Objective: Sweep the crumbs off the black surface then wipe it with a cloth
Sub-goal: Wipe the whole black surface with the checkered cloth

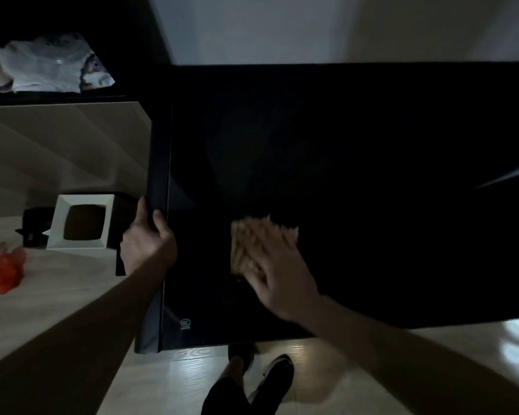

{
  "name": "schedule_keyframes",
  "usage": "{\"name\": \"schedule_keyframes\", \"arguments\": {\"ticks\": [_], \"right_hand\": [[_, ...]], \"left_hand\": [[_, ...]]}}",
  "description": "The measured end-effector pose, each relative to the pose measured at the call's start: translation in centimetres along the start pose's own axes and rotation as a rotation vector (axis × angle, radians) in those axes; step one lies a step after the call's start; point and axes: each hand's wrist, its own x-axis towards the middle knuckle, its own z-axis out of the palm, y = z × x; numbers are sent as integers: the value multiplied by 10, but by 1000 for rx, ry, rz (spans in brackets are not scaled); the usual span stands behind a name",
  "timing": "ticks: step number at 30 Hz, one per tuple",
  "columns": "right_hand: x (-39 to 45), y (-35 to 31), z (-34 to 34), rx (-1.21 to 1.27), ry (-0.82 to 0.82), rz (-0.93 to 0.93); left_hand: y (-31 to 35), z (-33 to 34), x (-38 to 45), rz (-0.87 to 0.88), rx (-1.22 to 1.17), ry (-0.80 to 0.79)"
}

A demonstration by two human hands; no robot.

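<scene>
At six o'clock on the black surface (pixel 342 145), the right hand (pixel 277 277) pressed spread fingers flat on the tan cloth (pixel 252 235) (blurred); the left hand (pixel 149 238) gripped the nine o'clock edge.

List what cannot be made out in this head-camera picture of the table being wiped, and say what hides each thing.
- Crumbs on the black surface: too dark to tell whether any remain.
- Cloth: smeared by motion blur, and its near part is covered by the right hand.
- Left hand: the fingertips curl over the table's edge, out of sight.
- The table's right end: cut off by the picture's edge.
- Bin: contents lost in shadow.
</scene>
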Motion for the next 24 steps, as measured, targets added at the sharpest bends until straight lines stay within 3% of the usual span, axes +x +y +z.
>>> {"name": "schedule_keyframes", "arguments": {"ticks": [4, 7, 10, 14, 18, 21, 24], "right_hand": [[-96, -28, 17, 168, -154, -133], [-103, -25, 12, 356, -88, -61], [-38, -12, -10, 456, 132, 29], [96, 35, -43, 328, 303, 140], [206, 80, -58, 123, 231, 295], [244, 89, -52, -29, 145, 393], [248, 66, -32, -95, 105, 321]], "left_hand": [[2, -1, -1, -5, 4, -7], [1, -2, -2, -10, 1, -16], [1, -2, 0, -7, 9, -14], [0, -1, 2, -5, 21, -17], [-5, 3, 6, 6, 23, -8], [-7, 5, 7, 16, 9, -4], [-8, 6, 8, 23, 12, 6]]}}
